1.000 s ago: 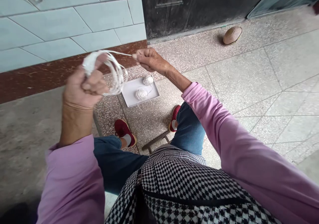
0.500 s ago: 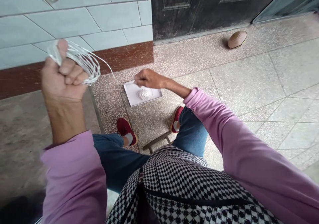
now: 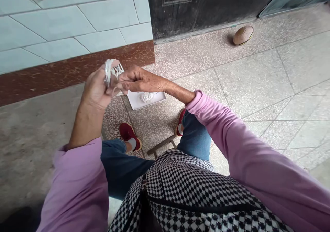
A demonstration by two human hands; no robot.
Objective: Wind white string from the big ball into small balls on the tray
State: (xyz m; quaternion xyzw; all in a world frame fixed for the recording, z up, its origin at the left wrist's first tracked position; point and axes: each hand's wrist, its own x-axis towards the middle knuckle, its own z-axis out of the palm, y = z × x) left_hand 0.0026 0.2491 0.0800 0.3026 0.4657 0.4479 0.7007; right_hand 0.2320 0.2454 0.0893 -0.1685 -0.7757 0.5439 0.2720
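Loops of white string (image 3: 108, 72) are wound round my left hand (image 3: 96, 87), whose fingers are curled into them. My right hand (image 3: 140, 80) meets the left one at the loops, thumb and fingers pinched on the string there; the fingertips partly overlap the left hand's fingers. Behind and below my right hand, a ball of white string (image 3: 147, 97) lies in a shallow white tray (image 3: 136, 104) on the floor. The right hand and wrist hide the tray's far side.
My red shoes (image 3: 129, 135) stand on the speckled floor (image 3: 154, 125), either side of a dark metal bar (image 3: 162, 144). A tiled wall (image 3: 110, 15) with a brown skirting (image 3: 134, 54) rises at left, next to a black door (image 3: 196, 11). A brown rounded object (image 3: 243, 35) lies by the door.
My left hand has come right and down with the string loops. My right hand has moved left from above the tray, and the two hands now meet.
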